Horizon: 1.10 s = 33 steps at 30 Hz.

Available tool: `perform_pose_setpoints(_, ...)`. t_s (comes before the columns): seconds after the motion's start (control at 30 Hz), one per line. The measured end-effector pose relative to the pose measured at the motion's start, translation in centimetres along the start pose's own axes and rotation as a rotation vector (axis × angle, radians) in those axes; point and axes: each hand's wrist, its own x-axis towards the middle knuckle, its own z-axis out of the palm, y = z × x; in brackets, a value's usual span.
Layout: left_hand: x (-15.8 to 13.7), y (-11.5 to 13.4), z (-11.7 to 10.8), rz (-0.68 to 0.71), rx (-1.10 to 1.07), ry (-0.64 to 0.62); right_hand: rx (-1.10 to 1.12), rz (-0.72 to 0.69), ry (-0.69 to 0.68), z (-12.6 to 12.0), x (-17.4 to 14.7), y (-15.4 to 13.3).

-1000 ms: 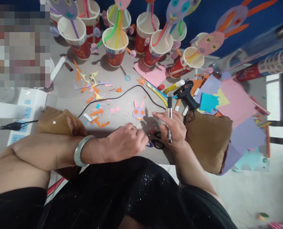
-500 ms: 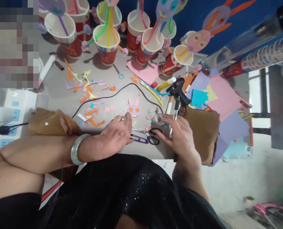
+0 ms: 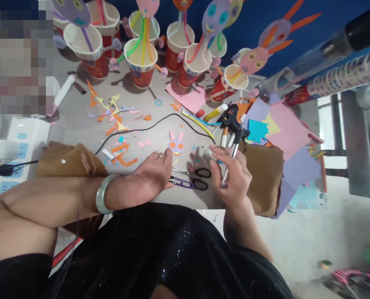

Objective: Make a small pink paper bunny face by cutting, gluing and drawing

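My left hand (image 3: pixel 153 174), with a ring and a pale green bangle, lies on the table with its fingers stretched out. Its fingertips are beside a small paper rabbit face (image 3: pixel 176 146), lavender with pink ears and orange eyes. In my right hand (image 3: pixel 233 174) a pen with a black end (image 3: pixel 233 160) sits slanted between the fingers. The same hand's fingertips are at a small clear round roll (image 3: pixel 208 153), blurred, which looks like tape; its far side is hidden. Scissors with black-lined handles (image 3: pixel 201 178) lie between my hands, blades partly under the left hand.
Red paper cups (image 3: pixel 141 74) with straw-and-paper figures stand along the back. A black glue gun (image 3: pixel 231 118) and a yellow marker (image 3: pixel 216 112) lie to the right, near coloured paper sheets (image 3: pixel 290 128). Paper scraps (image 3: pixel 121 153) and a black cable (image 3: pixel 141 129) cross the left side.
My right hand has risen off the table and its fingers have curled in, with the pen still in it and the clear roll at its fingertips. My left hand stays put.
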Motion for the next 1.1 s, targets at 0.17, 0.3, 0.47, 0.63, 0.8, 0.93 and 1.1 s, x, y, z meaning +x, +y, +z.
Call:
perform_pose_setpoints(0.17,0.5,0.2,-0.5,0.032,0.112,0.03,0.394,0.017,0.079,1.7,1.2,-2.7)
perform_pose_setpoints(0.3,0.6,-0.1,-0.6,0.038,0.099,-0.014,0.611,0.307,0.178,4.1,1.4,-2.8)
perform_pose_setpoints(0.47,0.6,-0.4,-1.6,0.046,0.106,-0.058,0.538,0.461,0.244,5.6,0.7,-1.9)
perform_pose_setpoints(0.63,1.0,-0.6,-2.8,0.041,0.076,-0.189,0.348,0.418,0.235,6.3,-1.3,-0.7)
perform_pose_setpoints(0.8,1.1,-0.5,-3.1,0.036,0.01,-0.268,0.322,0.087,0.049,6.3,-0.7,-0.2)
perform_pose_setpoints(0.93,1.1,-0.4,-3.3,-0.006,-0.042,-0.28,0.186,-0.214,-0.08,5.7,0.7,0.1)
perform_pose_setpoints(1.1,1.0,-0.1,-3.0,-0.006,-0.001,-0.21,0.072,-0.336,-0.192,5.2,1.0,0.2)
